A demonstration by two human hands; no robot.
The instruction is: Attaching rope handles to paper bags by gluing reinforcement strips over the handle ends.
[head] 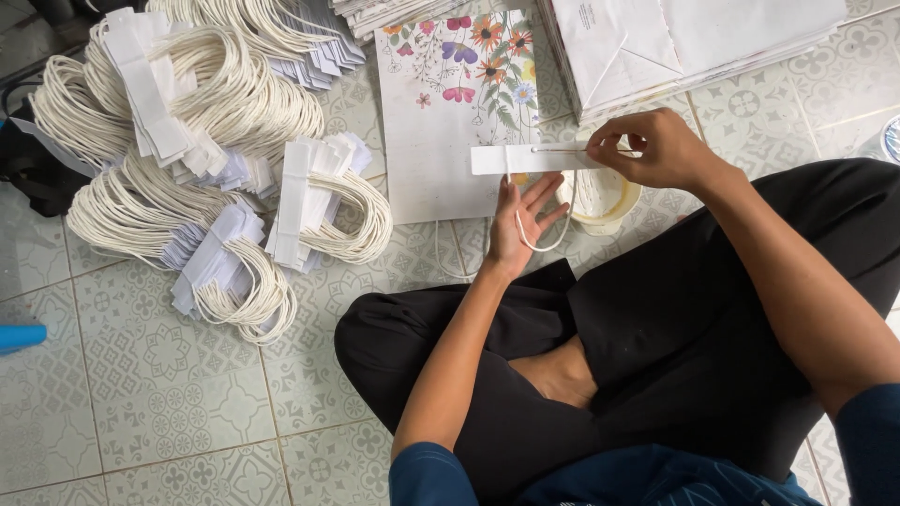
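Observation:
I sit cross-legged on a tiled floor. My left hand [521,217] holds a white paper strip [514,159] with a white rope handle loop [542,239] hanging from it. My right hand [656,145] pinches a thin stick laid along the strip's right end. Just beneath the strip sits a small round bowl [605,201]. A flat paper bag with a printed flower pattern [441,112] lies on the floor behind the strip.
Piles of white rope handles on paper strips [187,141] cover the floor at the left. A stack of flat white bags [684,47] lies at the top right. A blue object [19,335] pokes in from the left edge.

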